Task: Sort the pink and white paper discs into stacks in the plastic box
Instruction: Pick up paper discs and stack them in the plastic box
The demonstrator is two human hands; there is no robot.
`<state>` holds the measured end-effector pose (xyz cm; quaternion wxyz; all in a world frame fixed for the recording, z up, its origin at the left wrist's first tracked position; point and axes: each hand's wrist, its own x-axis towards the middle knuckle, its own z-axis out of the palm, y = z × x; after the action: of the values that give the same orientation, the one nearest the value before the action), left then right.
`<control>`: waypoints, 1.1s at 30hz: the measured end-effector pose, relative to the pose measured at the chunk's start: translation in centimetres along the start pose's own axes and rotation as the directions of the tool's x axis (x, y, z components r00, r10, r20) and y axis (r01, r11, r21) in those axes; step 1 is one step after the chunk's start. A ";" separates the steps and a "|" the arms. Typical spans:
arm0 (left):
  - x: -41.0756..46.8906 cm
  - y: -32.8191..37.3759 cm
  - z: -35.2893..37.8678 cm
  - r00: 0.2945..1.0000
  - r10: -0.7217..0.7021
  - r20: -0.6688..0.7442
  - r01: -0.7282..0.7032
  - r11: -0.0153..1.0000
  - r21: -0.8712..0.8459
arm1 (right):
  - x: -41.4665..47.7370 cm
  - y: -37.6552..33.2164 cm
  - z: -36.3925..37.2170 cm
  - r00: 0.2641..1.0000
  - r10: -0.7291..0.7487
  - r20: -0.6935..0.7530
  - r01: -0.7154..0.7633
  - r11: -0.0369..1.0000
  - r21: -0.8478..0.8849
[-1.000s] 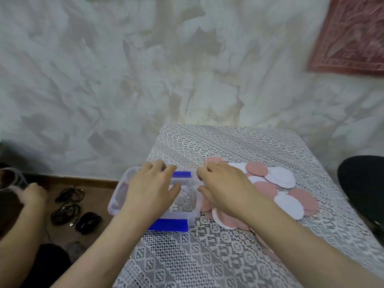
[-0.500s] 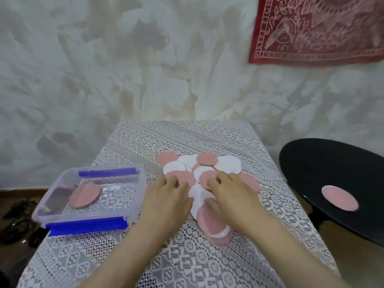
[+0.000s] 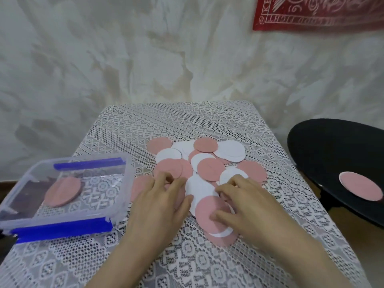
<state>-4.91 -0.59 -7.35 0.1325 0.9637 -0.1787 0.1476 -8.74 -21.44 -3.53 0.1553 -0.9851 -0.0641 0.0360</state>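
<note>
Only lettering: on the red wall hanging [image 3: 318, 12], along its pale-printed border at the lower left corner. "KE" legible running up the left edge, just above the corner ornament. Further mirrored or blurred characters along the bottom band, right of that corner, not readable. No text, label, brand or number anywhere below the hanging.

Since a second ago, the left hand [image 3: 160, 201] has been taken away from the plastic box [image 3: 122, 183] and laid on the heap of discs [image 3: 207, 169] at the box's 3 o'clock. The right hand [image 3: 247, 201] has been shifted onto the near discs, its fingers spread over a pink disc [image 3: 205, 213] and a white disc [image 3: 199, 189]. A pink disc in the box [image 3: 62, 192], covered before, is now exposed.
</note>
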 end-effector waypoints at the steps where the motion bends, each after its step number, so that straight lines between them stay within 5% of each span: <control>1: 0.0 0.0 0.0 1.000 0.005 0.002 -0.005 1.000 -0.009 | 0.0 0.0 0.0 1.000 0.018 0.011 -0.018 1.000 0.013; 9: -1.6 -1.2 -0.8 0.999 0.044 0.021 -0.039 0.981 -0.189 | 0.7 -1.0 0.8 0.986 0.152 -0.072 -0.130 0.961 0.244; 16: -2.5 -1.7 -1.0 0.998 0.036 0.060 -0.017 0.954 -0.298 | 1.0 -1.0 1.6 0.970 0.140 -0.200 -0.075 0.951 0.300; 23: -3.3 -1.3 -1.9 0.995 -0.002 0.101 0.062 0.801 -0.596 | 1.1 -2.5 2.7 0.996 -0.079 0.042 0.039 0.801 0.597; 27: -3.7 -1.5 -2.0 0.987 -0.076 0.144 0.155 0.705 -0.692 | 1.5 -2.4 2.5 0.997 -0.065 0.035 0.028 0.776 0.630; 33: -3.9 -1.4 -2.1 0.974 -0.138 0.181 0.226 0.690 -0.687 | 1.6 -1.8 2.5 0.997 -0.076 -0.019 0.073 0.816 0.574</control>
<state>-8.33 2.49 -7.00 0.4929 0.8600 -0.1321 -0.0011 -7.64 -18.75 -5.47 0.4456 -0.8894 -0.0894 0.0500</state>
